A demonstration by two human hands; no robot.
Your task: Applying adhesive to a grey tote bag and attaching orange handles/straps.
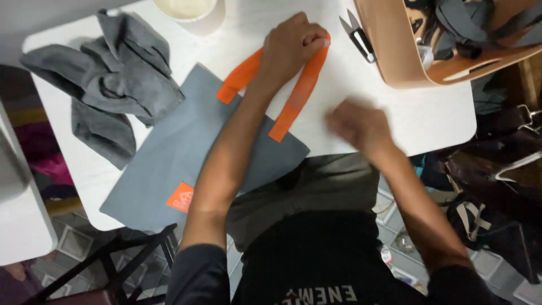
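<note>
Two bare hands work over the white table (395, 96). Left hand (293, 42) curls shut over the orange handle (299, 93) of a flat grey tote bag (186, 147). Right hand (358, 125) is blurred near the edge; I cannot tell its fingers. Beyond, a tan basket (395, 51) holds dark fabric pieces, black snips (358, 38) beside it.

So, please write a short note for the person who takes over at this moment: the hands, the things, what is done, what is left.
Left hand: closed on the orange strap handles of the flat grey fabric tote bag.
Right hand: blurred above the white table, holds nothing visible.
Done: bag lies flat, handles gathered.
Left: crumpled grey cloths remain loose; tan bin holds more.
</note>
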